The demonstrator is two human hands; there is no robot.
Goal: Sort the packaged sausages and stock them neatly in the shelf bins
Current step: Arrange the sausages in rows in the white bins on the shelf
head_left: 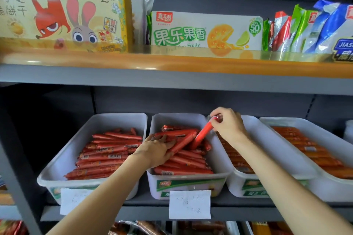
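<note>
Four white shelf bins stand side by side on the middle shelf, all filled with red packaged sausages. My left hand (157, 149) reaches into the second bin (188, 182) and grips a tilted sausage (184, 143) lying on top of the pile. Above that bin's back right corner, my right hand (228, 125) pinches the upper end of another red sausage (203, 134), which slants down to the left into the pile. The leftmost bin (63, 160) holds sausages laid in fairly even rows.
Two more bins (271, 149) (313, 135) of orange-red sausages stand to the right. Paper labels (190, 204) hang from the shelf edge. The upper shelf (172, 74) carries a yellow biscuit box (63, 17), a white fruit biscuit box (206, 30) and snack bags. Goods fill the shelf below.
</note>
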